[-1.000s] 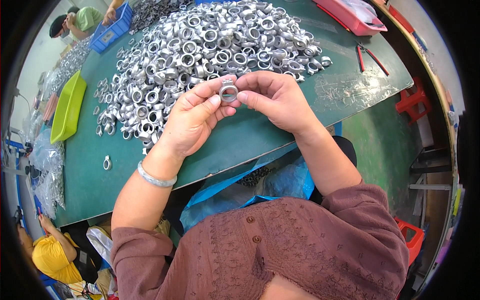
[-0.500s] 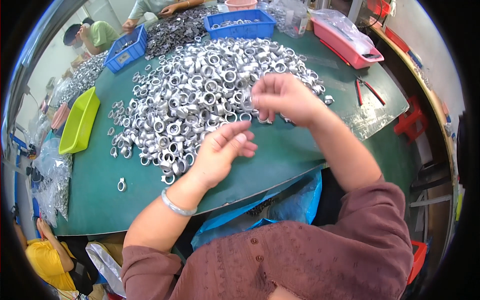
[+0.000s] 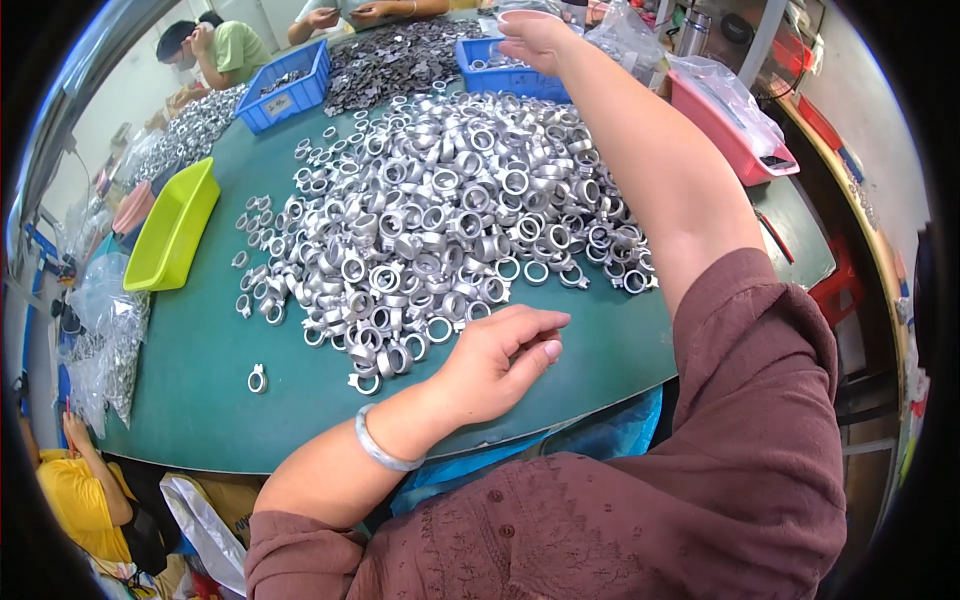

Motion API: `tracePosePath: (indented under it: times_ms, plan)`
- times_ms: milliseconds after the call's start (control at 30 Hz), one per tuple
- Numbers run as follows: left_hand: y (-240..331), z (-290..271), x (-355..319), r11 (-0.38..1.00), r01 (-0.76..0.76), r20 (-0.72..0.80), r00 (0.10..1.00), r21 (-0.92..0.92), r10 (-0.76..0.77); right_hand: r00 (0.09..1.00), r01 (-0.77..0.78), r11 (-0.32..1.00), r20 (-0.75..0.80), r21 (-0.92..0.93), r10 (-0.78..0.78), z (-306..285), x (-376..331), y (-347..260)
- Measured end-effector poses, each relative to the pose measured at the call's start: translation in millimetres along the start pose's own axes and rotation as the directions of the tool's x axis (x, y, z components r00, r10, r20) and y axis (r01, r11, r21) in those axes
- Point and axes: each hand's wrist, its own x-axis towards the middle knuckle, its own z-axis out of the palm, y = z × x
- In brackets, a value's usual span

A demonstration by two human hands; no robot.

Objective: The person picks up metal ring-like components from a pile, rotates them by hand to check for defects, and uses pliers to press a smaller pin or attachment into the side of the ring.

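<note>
While held out beyond the far side of the heap of lugged metal rings (image 3: 450, 200), best to carry the right hand (image 3: 537, 42) high enough to clear the rim of the far blue bin (image 3: 497, 81). Shows stretched, loosely parted fingers, with nothing seen in grip; cannot tell about the hidden palm side or any contact with the bin. Mind the round pink dish (image 3: 528, 15), also beyond the heap and just beside those fingers. Lift the elbow too: spans the heap's right edge, so could brush loose outer rings.

Rest the left hand (image 3: 503, 365) on the near side of the heap, as now: bent fingers, narrow gap from thumb to index, nothing seen held. Probably handy there for a short pick. Watch the pale bangle (image 3: 383, 445), nearer the body than the heap, likely to snag on lugs.

For picking, take top rings singly by the outer band; likely to slide if pulled from beneath, being jumbled and overlapped. Note one lone ring (image 3: 257, 379), set apart, left of the heap's near edge: easy to grasp cleanly, likely easy to overlook.
</note>
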Motion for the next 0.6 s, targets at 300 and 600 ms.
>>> tracePosePath:
  times_ms: [300, 600]
  plan:
    - [0.4, -4.1, -1.7, 0.998, 0.011, -0.021, 1.0, 0.054, -0.01, 0.956, 0.209, 0.904, 0.275, -0.372, -0.108, -22.1, -118.8, -29.5]
    - [7.4, -6.9, 0.8, 0.999, 0.036, -0.147, 0.989, 0.006, -0.035, 0.871, 0.441, 0.671, 0.465, -0.596, -0.159, -61.2, -237.7, -30.8]
